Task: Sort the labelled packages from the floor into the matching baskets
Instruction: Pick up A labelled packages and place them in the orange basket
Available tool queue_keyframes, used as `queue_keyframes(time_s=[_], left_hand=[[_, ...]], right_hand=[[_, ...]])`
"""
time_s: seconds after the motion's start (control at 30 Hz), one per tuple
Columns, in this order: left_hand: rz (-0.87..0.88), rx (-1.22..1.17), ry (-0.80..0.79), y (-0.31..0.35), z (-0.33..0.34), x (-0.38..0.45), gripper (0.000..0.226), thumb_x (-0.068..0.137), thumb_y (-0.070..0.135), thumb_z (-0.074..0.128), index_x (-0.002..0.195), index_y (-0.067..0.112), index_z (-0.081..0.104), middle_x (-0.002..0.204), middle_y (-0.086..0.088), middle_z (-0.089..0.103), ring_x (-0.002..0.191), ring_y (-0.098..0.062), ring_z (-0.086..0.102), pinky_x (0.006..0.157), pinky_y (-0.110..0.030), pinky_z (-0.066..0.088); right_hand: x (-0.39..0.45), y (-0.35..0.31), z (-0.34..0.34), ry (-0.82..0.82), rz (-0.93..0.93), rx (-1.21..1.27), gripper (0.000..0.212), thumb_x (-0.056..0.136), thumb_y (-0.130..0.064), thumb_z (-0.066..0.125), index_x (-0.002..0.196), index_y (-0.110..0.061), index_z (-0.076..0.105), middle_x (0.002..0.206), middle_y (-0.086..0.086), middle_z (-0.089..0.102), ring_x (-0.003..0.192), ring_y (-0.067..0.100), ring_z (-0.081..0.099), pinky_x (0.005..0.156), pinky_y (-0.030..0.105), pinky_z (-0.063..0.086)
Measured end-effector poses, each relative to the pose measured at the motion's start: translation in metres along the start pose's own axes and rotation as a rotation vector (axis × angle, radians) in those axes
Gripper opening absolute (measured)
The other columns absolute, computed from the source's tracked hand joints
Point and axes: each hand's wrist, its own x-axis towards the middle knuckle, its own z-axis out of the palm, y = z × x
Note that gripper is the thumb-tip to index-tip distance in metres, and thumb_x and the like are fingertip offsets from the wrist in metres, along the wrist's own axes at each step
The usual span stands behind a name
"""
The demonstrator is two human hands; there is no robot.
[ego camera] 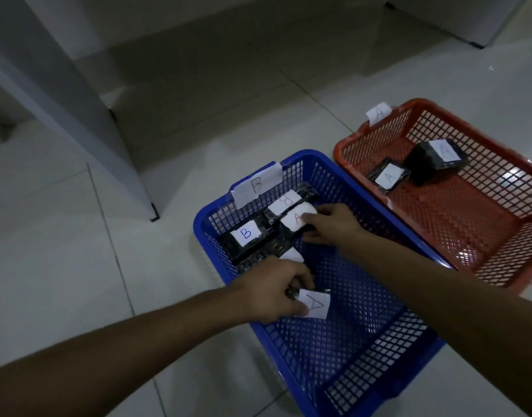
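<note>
A view from above onto a pale tiled floor (78, 266), where a blue basket (379, 371) tagged with a paper letter B (256, 185) serves as the landmark for everything else. Both of a person's bare arms reach into this basket. The left hand (270, 291), near the basket's middle, pinches a dark wrapped package with a white label reading A (314, 303), fingers curled around its edge. The right hand (334, 224), toward the basket's far end, grips a second package whose label shows a red A (298, 219), thumb below and fingers curled over it. Just beyond that hand, against the basket's far wall, lie two packages labelled B (246, 233) and (284, 203), and between the two hands sits another dark package whose white label (292, 254) cannot be read. Touching the blue basket's right side stands a red basket (499, 266) tagged A (378, 113), holding two packages labelled A (389, 176) and (445, 150) at its far end. No packages are visible on the floor around the blue basket (though the view does not cover the whole room). Judging by this, the sorting looks well advanced: two B packages and two A packages rest where they belong, while the two A packages in the hands sit in the wrong basket and probably need moving across to the red one.
</note>
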Motion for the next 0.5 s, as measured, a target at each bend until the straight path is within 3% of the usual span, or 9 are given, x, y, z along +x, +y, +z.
queue_keyframes(time_s=[0.13,0.23,0.3,0.4,0.5], left_hand=[[-0.060,-0.090,0.050,-0.006,-0.006,0.001,0.034,0.075,0.021,0.082,0.106,0.018,0.068,0.092,0.000,0.069,0.083,-0.012,0.066,0.077,-0.029,0.057],[-0.111,-0.253,0.132,-0.007,-0.010,-0.001,0.031,0.074,0.019,0.083,0.098,0.021,0.064,0.090,-0.001,0.069,0.082,-0.015,0.069,0.077,-0.032,0.058],[-0.136,-0.394,0.175,-0.006,-0.010,-0.001,0.032,0.074,0.015,0.083,0.099,0.017,0.062,0.091,-0.004,0.072,0.084,-0.019,0.071,0.077,-0.036,0.058],[-0.168,-0.523,0.232,-0.002,-0.008,0.002,0.034,0.075,0.013,0.082,0.102,0.011,0.061,0.090,-0.005,0.075,0.081,-0.019,0.072,0.073,-0.032,0.057],[-0.161,-0.611,0.245,0.003,-0.007,0.007,0.033,0.078,0.011,0.079,0.105,0.007,0.060,0.090,-0.005,0.075,0.075,-0.010,0.070,0.068,-0.021,0.055]], right_hand=[[-0.010,-0.002,-0.008,0.045,-0.189,-0.273,0.049,0.091,-0.033,0.067,0.130,-0.009,0.048,0.117,0.008,0.059,0.084,0.026,0.069,0.072,0.041,0.061],[-0.034,-0.006,-0.025,0.040,-0.349,-0.494,0.039,0.093,-0.048,0.057,0.115,-0.016,0.056,0.110,0.004,0.063,0.090,0.025,0.066,0.082,0.046,0.058],[-0.052,-0.006,-0.037,-0.143,-0.249,-0.489,0.039,0.094,-0.051,0.053,0.108,-0.015,0.062,0.103,0.006,0.068,0.090,0.026,0.067,0.083,0.045,0.058],[-0.072,-0.001,-0.052,-0.479,0.026,-0.259,0.037,0.094,-0.040,0.059,0.110,-0.009,0.069,0.106,0.012,0.073,0.089,0.023,0.069,0.080,0.036,0.059],[-0.073,0.009,-0.059,-0.491,-0.006,-0.131,0.025,0.092,-0.019,0.066,0.112,-0.003,0.067,0.106,0.016,0.073,0.084,0.020,0.068,0.077,0.031,0.059]])
